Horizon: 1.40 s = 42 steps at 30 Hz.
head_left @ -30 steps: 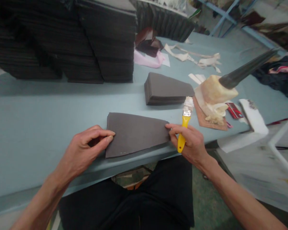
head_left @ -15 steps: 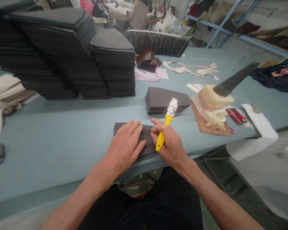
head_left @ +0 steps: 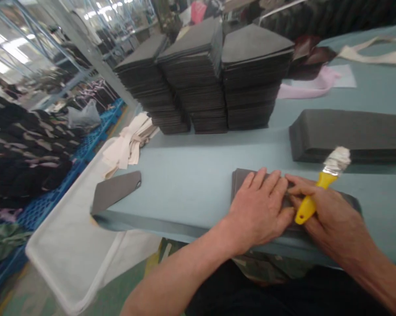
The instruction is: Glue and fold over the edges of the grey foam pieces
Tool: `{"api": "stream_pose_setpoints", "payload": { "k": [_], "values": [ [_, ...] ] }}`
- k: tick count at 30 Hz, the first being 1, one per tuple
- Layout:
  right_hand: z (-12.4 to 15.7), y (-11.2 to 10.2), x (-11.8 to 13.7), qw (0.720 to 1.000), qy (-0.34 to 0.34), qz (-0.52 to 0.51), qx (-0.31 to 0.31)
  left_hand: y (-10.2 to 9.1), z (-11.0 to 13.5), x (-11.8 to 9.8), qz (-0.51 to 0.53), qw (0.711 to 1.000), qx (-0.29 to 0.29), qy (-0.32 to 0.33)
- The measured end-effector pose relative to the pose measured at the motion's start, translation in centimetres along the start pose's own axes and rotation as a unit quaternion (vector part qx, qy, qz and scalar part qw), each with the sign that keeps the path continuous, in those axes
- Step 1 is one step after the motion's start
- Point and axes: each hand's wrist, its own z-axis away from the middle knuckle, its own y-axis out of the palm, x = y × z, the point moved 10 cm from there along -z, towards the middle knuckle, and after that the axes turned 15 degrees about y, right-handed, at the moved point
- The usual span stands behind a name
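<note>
My left hand (head_left: 257, 206) lies flat, fingers stretched out, on a low stack of dark grey flat pieces (head_left: 240, 176) at the table's near edge. Over the right part of that stack, my right hand (head_left: 332, 210) is closed around a paintbrush (head_left: 308, 208) with a yellow handle. Its bristle end, pale and crusted, points up and away to the right. The fingertips of the right hand touch the stack close to the left thumb. Just beyond the brush sits another stack of grey pieces (head_left: 352, 129).
Three tall stacks of dark pieces (head_left: 206, 87) stand at the back of the blue-grey table (head_left: 184, 175). A single grey piece (head_left: 117, 191) lies at the left end, near pale fabric strips (head_left: 132, 140). Beyond are a white cart (head_left: 76, 232) and a blue pallet (head_left: 49, 219).
The view has swung left, bringing the table's left end and the cart into sight. Both hands stay on the low stack, the brush still in the right hand.
</note>
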Motion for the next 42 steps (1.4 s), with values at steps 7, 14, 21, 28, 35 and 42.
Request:
{"api": "stream_pose_setpoints", "payload": {
  "k": [7,14,21,28,35,42],
  "values": [
    [1.2,-0.5,-1.5,1.000,0.007,0.027,0.001,-0.6,1.2,0.6,0.049,0.997,-0.059,-0.027],
    [1.7,-0.7,-2.7,0.999,0.025,0.040,-0.028,-0.7,1.9,1.3,0.061,0.994,-0.078,-0.041],
    [2.0,-0.3,-3.1,0.999,0.011,0.042,-0.024,-0.3,1.8,1.6,0.044,0.995,-0.072,-0.045],
    [2.1,-1.0,-0.9,0.999,0.034,-0.015,-0.034,-0.7,1.6,2.0,0.026,0.998,-0.033,-0.054],
    [0.4,0.3,-1.3,0.994,0.041,0.092,-0.041,1.0,0.7,4.9,-0.020,0.995,-0.097,-0.009],
    [2.4,-3.5,-0.8,0.997,0.029,0.048,-0.049,1.1,1.4,5.3,-0.099,0.993,-0.062,-0.016]
  ]
}}
